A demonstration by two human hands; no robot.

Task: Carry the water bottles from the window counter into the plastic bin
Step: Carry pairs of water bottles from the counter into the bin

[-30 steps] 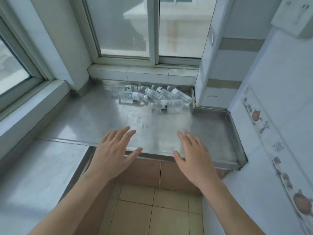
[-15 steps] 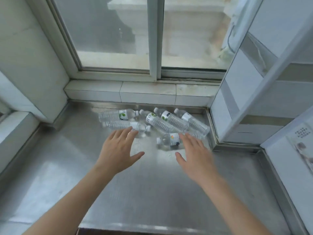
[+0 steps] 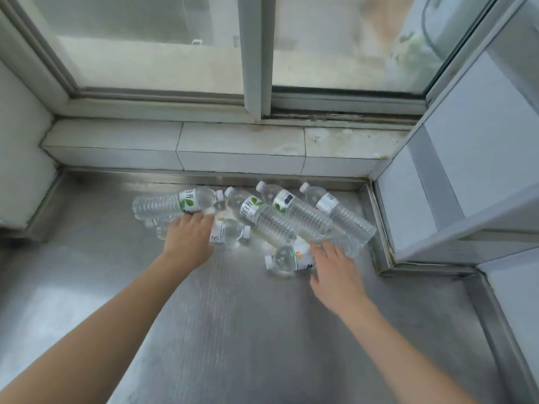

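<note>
Several clear water bottles with white labels lie on their sides on the steel window counter [image 3: 262,330], bunched near the back right corner. My left hand [image 3: 188,243] lies palm down over one bottle [image 3: 230,233], hiding its body; only its neck, label and cap stick out to the right. Another bottle [image 3: 169,203] lies just beyond my fingers. My right hand [image 3: 335,272] lies over the body of the nearest bottle [image 3: 287,258], fingertips touching the long bottles [image 3: 294,217] behind it. Whether either hand has closed around a bottle cannot be seen. No plastic bin is in view.
A tiled ledge [image 3: 233,147] and sliding window [image 3: 256,53] run behind the bottles. A white tiled pillar [image 3: 466,170] rises at the right, with a raised steel lip [image 3: 379,228] along its foot. A wall corner [image 3: 20,141] stands at the left.
My view has moved closer to the counter's back. Both hands have gone forward from the front edge and come down onto the bottles, the left on a middle bottle, the right on the nearest.
</note>
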